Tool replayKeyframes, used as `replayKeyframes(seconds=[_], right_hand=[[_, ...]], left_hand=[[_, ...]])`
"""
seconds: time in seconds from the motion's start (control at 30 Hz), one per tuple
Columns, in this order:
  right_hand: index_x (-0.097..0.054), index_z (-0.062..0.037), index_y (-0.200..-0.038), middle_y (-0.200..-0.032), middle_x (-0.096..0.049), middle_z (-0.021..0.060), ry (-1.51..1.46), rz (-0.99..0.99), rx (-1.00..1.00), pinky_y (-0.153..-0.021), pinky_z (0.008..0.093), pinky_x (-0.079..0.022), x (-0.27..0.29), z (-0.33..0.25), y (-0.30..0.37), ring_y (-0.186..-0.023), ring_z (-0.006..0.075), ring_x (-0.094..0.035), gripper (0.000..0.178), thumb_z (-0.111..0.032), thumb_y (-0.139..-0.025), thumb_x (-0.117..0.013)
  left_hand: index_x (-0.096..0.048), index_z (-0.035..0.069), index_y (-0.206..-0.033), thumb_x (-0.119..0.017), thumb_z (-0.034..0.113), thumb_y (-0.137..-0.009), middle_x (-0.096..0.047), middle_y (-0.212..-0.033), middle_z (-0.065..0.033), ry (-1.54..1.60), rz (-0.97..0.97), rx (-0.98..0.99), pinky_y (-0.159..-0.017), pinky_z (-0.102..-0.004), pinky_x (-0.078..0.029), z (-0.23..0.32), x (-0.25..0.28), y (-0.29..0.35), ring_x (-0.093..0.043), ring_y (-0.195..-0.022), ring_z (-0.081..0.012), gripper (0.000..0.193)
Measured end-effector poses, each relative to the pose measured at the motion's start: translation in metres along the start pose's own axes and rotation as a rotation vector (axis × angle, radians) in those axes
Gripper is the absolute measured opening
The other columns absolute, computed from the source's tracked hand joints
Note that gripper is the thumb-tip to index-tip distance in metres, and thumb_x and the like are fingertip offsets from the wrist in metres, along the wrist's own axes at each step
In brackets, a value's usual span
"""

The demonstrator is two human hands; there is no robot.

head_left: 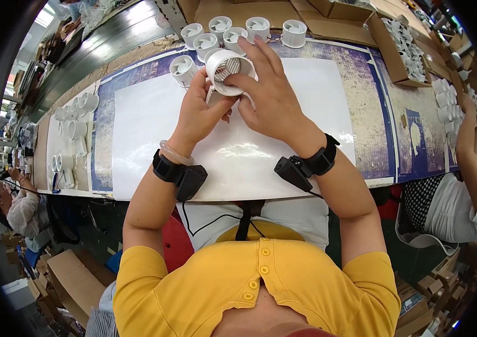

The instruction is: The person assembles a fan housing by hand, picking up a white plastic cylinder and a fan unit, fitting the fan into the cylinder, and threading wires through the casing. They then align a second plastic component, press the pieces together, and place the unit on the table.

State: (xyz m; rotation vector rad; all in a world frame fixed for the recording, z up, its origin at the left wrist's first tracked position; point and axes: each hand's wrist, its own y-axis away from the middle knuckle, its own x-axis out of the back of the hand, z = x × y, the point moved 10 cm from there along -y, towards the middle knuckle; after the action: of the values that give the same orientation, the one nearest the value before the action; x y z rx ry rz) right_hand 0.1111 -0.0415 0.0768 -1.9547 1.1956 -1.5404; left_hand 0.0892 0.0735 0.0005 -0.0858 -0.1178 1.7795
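Closest to cam: wearer's yellow shirt [210, 281], fills bottom of view. Table [356, 78] next, worn purple-blue top, white sheet [154, 123] over the middle. Co-worker's arm [470, 137] at far right, reaching to stacked white parts [448, 109]. Open cardboard box [382, 51] at upper right, full of small white bladed pieces [404, 48]. Hands over far part of sheet: left hand [196, 115] gripping the white cylinder [230, 65] from lower left; right hand [275, 104] has thumb in its mouth, two fingers stretched past the rim. Can't tell if right is gripping too. Cylinder is tilted, mouth toward cam, ribbed inside. Bladed white cylinders [294, 35] stand just beyond. Black unit [192, 182] strapped to each wrist. Pale bracelet [175, 154] on left wrist.
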Motion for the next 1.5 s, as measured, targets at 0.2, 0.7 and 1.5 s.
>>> replayKeyframes(seconds=[0.2, 0.7, 1.5], right_hand=[[-0.067, -0.0125, -0.096, -0.138, -0.041, 0.0127, -0.069, -0.041, -0.001, -0.106, 0.0453, -0.033, -0.002, 0.005, 0.0, -0.133, 0.0349, -0.03, 0.036, 0.001, -0.063, -0.059], [-0.059, -0.0042, -0.11, -0.127, -0.053, 0.0098, -0.672, 0.464, -0.318, -0.093, 0.0271, -0.042, 0.058, 0.087, 0.007, -0.111, 0.0154, -0.053, 0.029, 0.005, -0.083, -0.05], [-0.055, -0.0029, -0.115, -0.117, -0.056, 0.0065, -0.789, 0.603, -0.566, -0.095, 0.0257, -0.038, 0.05, 0.135, 0.024, -0.107, 0.0137, -0.051, 0.03, 0.0, -0.086, -0.049]], left_hand=[[-0.035, 0.004, -0.13, -0.063, 0.0, -0.083, -0.058, -0.106, -0.0075, 0.018, -0.018, -0.021, -0.054, -0.0214, -0.05, 0.001, -0.001, -0.002, -0.06, -0.077, -0.0095, 0.055], [-0.029, 0.013, -0.141, -0.058, -0.006, -0.082, -0.058, -0.112, -0.0138, -0.753, 0.313, -0.623, -0.069, -0.0317, -0.051, 0.069, 0.015, 0.016, -0.062, -0.088, -0.0221, 0.068], [-0.047, 0.017, -0.133, -0.054, -0.008, -0.077, -0.062, -0.111, -0.0131, -0.748, -0.042, -0.33, -0.086, -0.0332, -0.048, 0.037, -0.006, 0.004, -0.06, -0.099, -0.0283, 0.062]])
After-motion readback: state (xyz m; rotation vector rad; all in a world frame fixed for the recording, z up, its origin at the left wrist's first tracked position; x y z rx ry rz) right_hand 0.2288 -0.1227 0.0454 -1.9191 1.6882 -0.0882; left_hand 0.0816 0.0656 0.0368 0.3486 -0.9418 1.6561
